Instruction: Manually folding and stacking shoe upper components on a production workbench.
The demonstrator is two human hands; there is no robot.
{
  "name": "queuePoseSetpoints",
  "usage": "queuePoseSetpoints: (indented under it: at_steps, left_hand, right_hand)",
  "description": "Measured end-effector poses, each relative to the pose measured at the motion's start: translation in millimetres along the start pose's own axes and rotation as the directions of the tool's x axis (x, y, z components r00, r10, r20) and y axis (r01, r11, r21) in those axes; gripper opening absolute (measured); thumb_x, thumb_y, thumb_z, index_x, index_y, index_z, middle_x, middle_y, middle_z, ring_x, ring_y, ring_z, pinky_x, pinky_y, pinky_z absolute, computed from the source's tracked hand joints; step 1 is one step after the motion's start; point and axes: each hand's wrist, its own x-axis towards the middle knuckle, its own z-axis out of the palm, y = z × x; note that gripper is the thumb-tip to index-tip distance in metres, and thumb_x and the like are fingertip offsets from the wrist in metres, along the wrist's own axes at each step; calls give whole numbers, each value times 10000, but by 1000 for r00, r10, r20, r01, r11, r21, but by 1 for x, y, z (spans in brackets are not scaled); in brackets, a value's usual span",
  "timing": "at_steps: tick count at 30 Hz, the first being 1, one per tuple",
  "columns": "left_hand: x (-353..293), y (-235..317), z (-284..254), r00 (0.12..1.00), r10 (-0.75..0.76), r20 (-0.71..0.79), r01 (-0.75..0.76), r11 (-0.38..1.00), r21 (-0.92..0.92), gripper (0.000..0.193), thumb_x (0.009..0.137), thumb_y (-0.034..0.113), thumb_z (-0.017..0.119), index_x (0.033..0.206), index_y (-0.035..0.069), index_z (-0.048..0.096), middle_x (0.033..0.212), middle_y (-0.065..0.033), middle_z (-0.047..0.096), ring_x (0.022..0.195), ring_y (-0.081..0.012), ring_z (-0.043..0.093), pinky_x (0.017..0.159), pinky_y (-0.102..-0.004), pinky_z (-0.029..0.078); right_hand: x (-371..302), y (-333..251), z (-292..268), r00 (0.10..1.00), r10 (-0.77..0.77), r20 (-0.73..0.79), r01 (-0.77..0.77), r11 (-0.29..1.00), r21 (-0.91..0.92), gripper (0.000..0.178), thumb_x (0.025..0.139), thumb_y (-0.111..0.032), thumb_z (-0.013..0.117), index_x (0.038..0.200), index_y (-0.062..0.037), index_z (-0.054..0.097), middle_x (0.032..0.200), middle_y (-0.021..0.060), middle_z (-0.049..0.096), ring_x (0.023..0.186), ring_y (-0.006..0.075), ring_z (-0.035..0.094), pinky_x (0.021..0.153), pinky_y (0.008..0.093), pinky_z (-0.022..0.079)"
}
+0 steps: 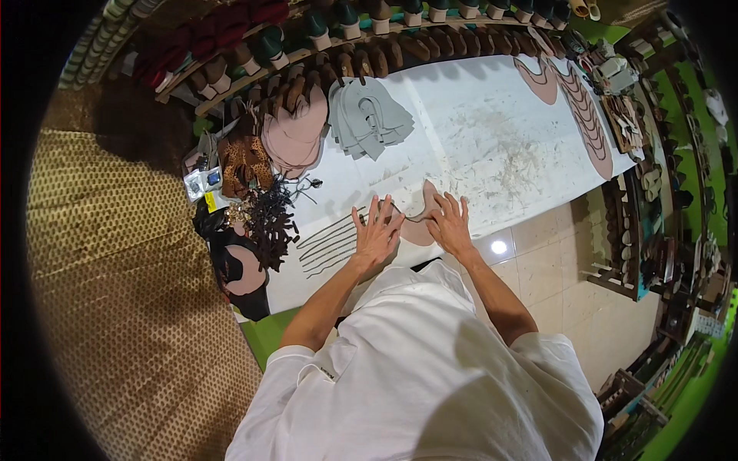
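Observation:
A pink shoe-upper-shaped piece [416, 231] lies at the near edge of the white table, and a thin dark strip runs along its curved edge. My left hand [374, 240] rests with fingers spread at its left side, the fingertips by the strip. On its right side my right hand [452, 229] presses down, fingers stretched out and apart. Left of my left hand, several loose dark strips [327, 247] lie side by side. Whether either hand pinches the strip is too small to make out.
Stacked grey cut pieces [367, 119] and pink pieces [292, 138] sit at the table's far left. Dark scraps [270, 219] pile up at its left end. Pink pieces with dark edging [586, 123] overlap at the far right. Shoe racks [369, 31] stand behind; a tiled floor [538, 265] shows at right.

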Motion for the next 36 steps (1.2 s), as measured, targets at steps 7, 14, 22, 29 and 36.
queuePoseSetpoints:
  at_steps: [7, 14, 22, 29, 36]
  left_hand:
    - [0, 6, -4, 1000, -16, -18, 15, 1000, -11, 459, 998, 346, 600, 1457, 351, 590, 1766, -111, 87, 1612, -395, 59, 1121, -822, 79]
    - [3, 12, -5, 997, -80, 3, 80, 996, -47, 447, 988, 334, 620, 1434, 345, 606, 1766, -103, 89, 1612, -392, 63, 1130, -825, 64]
    - [-2, 13, -3, 996, -73, -54, 72, 997, -20, 446, 934, 284, 677, 1375, 340, 640, 1751, -105, 159, 1606, -389, 110, 1117, -838, 98]
    - [0, 19, -4, 995, -85, -57, 85, 996, -2, 465, 918, 245, 705, 1370, 334, 640, 1744, -111, 175, 1602, -389, 126, 1117, -834, 116]
    - [3, 20, -8, 994, -103, -29, 103, 995, 1, 458, 932, 249, 712, 1375, 336, 636, 1740, -113, 183, 1601, -385, 131, 1130, -822, 114]
  right_hand:
    - [9, 16, -1, 994, -60, 94, 54, 996, 68, 179, 881, -304, 773, 938, -135, 777, 1510, 103, 507, 1497, 354, 348, 1248, 609, 145]
    - [24, 28, -8, 994, -40, 105, 35, 998, 50, 156, 885, -294, 766, 920, -142, 772, 1527, 92, 504, 1523, 360, 307, 1252, 617, 124]
    - [7, 28, -17, 977, -116, 177, 111, 993, 38, 195, 866, -273, 764, 895, -81, 748, 1541, 114, 494, 1522, 358, 317, 1243, 654, 126]
    - [8, 10, -7, 994, -81, 75, 69, 987, 148, 170, 860, -278, 783, 874, -109, 785, 1472, 98, 531, 1481, 367, 360, 1247, 630, 121]
    - [25, 4, 0, 969, -46, 243, 12, 990, 139, 155, 831, -251, 826, 871, -105, 792, 1519, 104, 490, 1516, 382, 302, 1244, 655, 115]
